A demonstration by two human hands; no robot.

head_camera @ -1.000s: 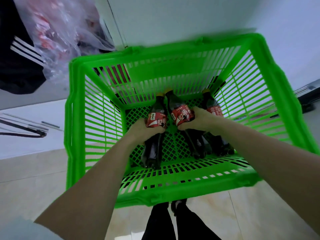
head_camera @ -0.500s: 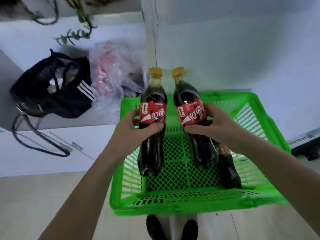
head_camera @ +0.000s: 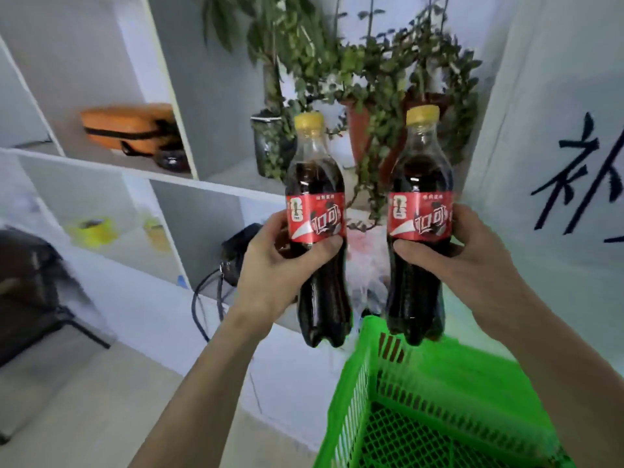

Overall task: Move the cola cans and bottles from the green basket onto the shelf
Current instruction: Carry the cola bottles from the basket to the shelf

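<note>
Holding two cola bottles upright, I have one in each grip, both lifted above the green basket (head_camera: 439, 383) and in front of the white shelf (head_camera: 216, 184). My left hand (head_camera: 270, 275) wraps the left bottle (head_camera: 317, 238) just under its red label, thumb across the front and fingers curled behind. My right hand (head_camera: 459, 261) holds the right bottle (head_camera: 418, 231) the same way, thumb pressed below the label, fingers round the far side. Both bottles have yellow caps and dark cola up to the shoulder; they stand side by side, near each other but apart. The base of the right bottle hangs just over the basket's near corner, while the left bottle hangs beside the rim, over the floor. Behind the bottles, potted plants (head_camera: 378, 79) fill the shelf compartment at cap height. To the left, an orange case (head_camera: 131, 128) lies in the upper compartment and a yellow object (head_camera: 91, 228), too blurred to identify, sits in the one below. A black bag (head_camera: 239, 251) rests lower down on the shelf, behind my left hand.
</note>
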